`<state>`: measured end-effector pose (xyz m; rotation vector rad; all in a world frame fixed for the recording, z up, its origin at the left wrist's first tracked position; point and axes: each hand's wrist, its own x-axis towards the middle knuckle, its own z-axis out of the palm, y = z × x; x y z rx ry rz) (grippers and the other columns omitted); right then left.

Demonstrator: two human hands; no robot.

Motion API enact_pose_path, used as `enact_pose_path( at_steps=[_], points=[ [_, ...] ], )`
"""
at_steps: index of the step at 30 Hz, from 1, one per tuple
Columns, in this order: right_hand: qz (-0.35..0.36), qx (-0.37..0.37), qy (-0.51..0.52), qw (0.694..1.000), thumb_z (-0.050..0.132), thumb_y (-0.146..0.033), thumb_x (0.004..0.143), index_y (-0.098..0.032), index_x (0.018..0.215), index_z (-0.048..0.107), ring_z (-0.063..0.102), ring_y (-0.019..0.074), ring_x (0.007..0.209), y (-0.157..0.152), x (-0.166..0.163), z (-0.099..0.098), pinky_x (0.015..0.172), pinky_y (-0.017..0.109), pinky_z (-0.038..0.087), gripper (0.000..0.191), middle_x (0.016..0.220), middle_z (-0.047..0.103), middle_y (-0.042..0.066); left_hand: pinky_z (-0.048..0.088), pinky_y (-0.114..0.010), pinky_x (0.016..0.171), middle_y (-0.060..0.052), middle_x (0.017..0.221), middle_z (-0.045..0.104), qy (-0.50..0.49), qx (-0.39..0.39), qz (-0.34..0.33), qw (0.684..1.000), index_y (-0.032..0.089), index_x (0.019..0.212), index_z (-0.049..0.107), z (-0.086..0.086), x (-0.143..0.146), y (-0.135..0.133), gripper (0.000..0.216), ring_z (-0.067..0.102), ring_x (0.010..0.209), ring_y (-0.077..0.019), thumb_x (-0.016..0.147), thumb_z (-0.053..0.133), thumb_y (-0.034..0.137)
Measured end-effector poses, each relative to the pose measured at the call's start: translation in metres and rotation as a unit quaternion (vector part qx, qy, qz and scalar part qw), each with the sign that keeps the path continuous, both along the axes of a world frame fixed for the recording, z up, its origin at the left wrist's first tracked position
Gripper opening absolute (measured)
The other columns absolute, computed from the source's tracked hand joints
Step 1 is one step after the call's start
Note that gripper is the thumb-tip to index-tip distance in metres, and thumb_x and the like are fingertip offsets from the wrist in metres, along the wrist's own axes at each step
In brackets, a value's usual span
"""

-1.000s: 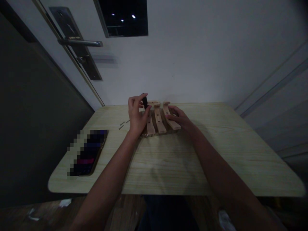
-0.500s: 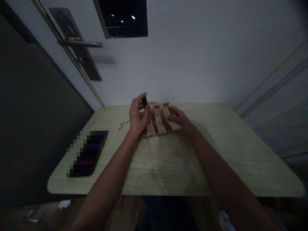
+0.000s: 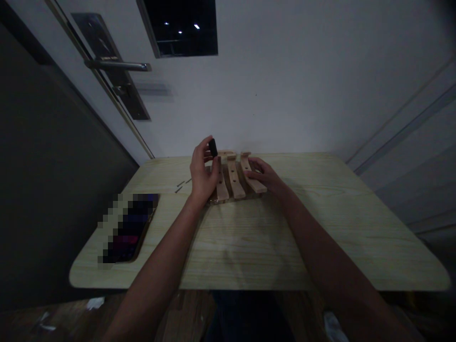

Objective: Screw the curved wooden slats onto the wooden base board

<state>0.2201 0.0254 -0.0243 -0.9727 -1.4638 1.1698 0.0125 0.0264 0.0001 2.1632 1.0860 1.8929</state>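
My left hand [image 3: 202,175] pinches a small black block-like piece [image 3: 213,147] between thumb and fingers, above the far end of the leftmost curved wooden piece [image 3: 222,189]. My right hand [image 3: 266,176] is closed around the side of the rightmost curved wooden piece [image 3: 255,183], its thumb on top. Between the hands lies a middle curved wooden piece [image 3: 235,184] with dark holes along it. Beneath these pieces is a brownish, shiny layer [image 3: 231,199], whose kind I cannot make out. Another pale wooden part [image 3: 227,153] shows behind them.
Several thin screws [image 3: 179,189] lie on the table left of my left hand. A phone [image 3: 130,232], partly pixelated, rests near the left edge of the wood-grain table [image 3: 342,228]. The white door [image 3: 285,85] with a metal handle [image 3: 123,65] stands at the table's far side.
The black piece tilts slightly and shows more of its side as my left fingers shift a little. My right hand stays on the rightmost wooden piece.
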Motion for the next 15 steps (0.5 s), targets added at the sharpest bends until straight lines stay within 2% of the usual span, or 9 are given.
enact_pose_path(
  at_steps=[6, 11, 15],
  points=[
    [0.000, -0.006, 0.003, 1.000, 0.079, -0.050, 0.060, -0.026, 0.110, 0.059, 0.056, 0.0274, 0.116, -0.0008, -0.0007, 0.0004, 0.099, 0.047, 0.046, 0.059, 0.126, 0.061, 0.007, 0.054, -0.028, 0.075, -0.007, 0.117, 0.057, 0.023, 0.014, 0.008, 1.000, 0.026, 0.129, 0.046, 0.0031, 0.0001, -0.0011, 0.042, 0.057, 0.098, -0.0166, 0.088, 0.054, 0.034],
    [0.000, -0.004, 0.002, 1.000, 0.079, -0.049, 0.059, -0.024, 0.108, 0.059, 0.057, 0.0267, 0.115, -0.0005, -0.0004, 0.0012, 0.101, 0.045, 0.044, 0.058, 0.125, 0.061, 0.008, 0.052, -0.026, 0.070, -0.003, 0.105, 0.055, 0.007, 0.021, 0.048, 0.999, 0.026, 0.122, 0.052, 0.0018, -0.0006, 0.0012, 0.045, 0.054, 0.084, -0.0133, 0.080, 0.065, 0.028],
    [0.001, 0.003, -0.007, 1.000, 0.078, -0.049, 0.060, -0.024, 0.108, 0.059, 0.057, 0.0264, 0.114, 0.0002, 0.0000, 0.0005, 0.102, 0.046, 0.043, 0.058, 0.125, 0.061, 0.008, 0.051, -0.024, 0.065, -0.002, 0.103, 0.054, -0.006, 0.009, 0.035, 0.999, 0.026, 0.122, 0.050, 0.0001, -0.0001, 0.0024, 0.044, 0.053, 0.077, -0.0108, 0.080, 0.064, 0.023]
  ],
)
